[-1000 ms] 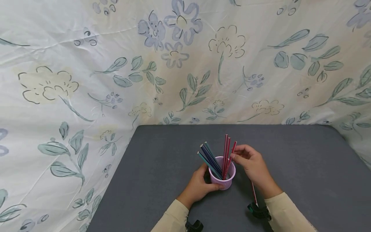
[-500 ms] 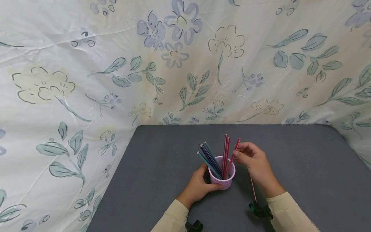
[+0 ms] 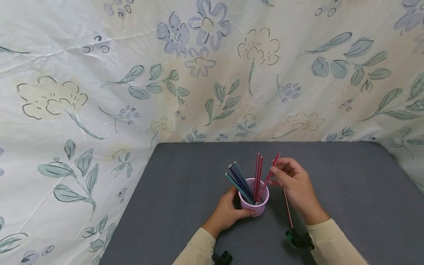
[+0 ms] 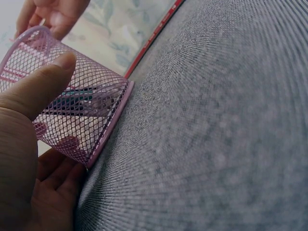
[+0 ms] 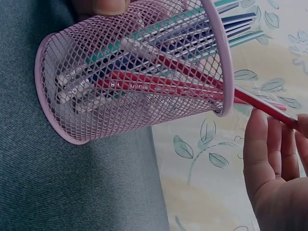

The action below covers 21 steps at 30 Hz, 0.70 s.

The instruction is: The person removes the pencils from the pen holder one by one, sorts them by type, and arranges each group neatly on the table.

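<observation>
The right hand has its grip closed on one red pencil, pinched between thumb and fingertips near the upper end. The pencil leans right, outside the grip at both ends: the top projects just above the fingers; the lower end sits inside the pink mesh cup, clear of its base. The left hand grips the cup, thumb across the near wall, holding it upright on the worktop. Two red pencils and several blue and green pencils stand within. A loose red pencil lies below the right hand.
</observation>
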### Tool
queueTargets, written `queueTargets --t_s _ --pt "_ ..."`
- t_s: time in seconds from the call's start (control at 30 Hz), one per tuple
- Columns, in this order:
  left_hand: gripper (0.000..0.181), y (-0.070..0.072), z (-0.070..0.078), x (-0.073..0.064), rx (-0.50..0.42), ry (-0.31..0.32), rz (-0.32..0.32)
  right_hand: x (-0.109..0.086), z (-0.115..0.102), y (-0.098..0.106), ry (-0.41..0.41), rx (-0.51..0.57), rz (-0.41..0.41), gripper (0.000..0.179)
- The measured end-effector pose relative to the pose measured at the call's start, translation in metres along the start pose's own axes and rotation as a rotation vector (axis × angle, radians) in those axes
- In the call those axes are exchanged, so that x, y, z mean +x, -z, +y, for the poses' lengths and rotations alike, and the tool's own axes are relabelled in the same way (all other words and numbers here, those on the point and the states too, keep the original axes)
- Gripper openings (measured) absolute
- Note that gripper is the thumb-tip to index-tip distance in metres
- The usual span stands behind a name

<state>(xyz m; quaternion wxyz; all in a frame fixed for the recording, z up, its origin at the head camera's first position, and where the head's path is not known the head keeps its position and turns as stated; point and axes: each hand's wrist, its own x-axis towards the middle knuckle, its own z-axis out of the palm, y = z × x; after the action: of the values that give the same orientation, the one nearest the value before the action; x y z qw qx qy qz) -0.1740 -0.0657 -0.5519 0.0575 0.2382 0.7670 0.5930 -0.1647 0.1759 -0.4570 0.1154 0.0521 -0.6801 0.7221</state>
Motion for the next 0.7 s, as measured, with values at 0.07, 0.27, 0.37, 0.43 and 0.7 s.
queueTargets --t_s 0.07,0.27,0.37,0.43,0.7 --pt "0.089 0.000 0.001 0.000 -0.001 -0.002 0.000 0.001 -0.001 0.002 0.000 -0.018 0.014 0.026" --pt "0.088 0.001 0.004 0.001 -0.008 -0.006 -0.005 0.003 -0.004 0.006 0.005 -0.074 0.040 0.032" --pt "0.087 0.001 0.005 0.002 -0.014 -0.003 -0.004 0.004 -0.005 0.008 0.020 -0.067 0.044 0.033" --pt "0.087 0.002 0.005 0.002 -0.017 0.001 -0.006 0.004 -0.007 0.008 0.022 -0.052 0.044 0.033" --pt "0.088 0.002 0.004 0.003 -0.018 0.010 -0.011 0.006 -0.012 0.011 0.018 0.069 0.055 0.035"
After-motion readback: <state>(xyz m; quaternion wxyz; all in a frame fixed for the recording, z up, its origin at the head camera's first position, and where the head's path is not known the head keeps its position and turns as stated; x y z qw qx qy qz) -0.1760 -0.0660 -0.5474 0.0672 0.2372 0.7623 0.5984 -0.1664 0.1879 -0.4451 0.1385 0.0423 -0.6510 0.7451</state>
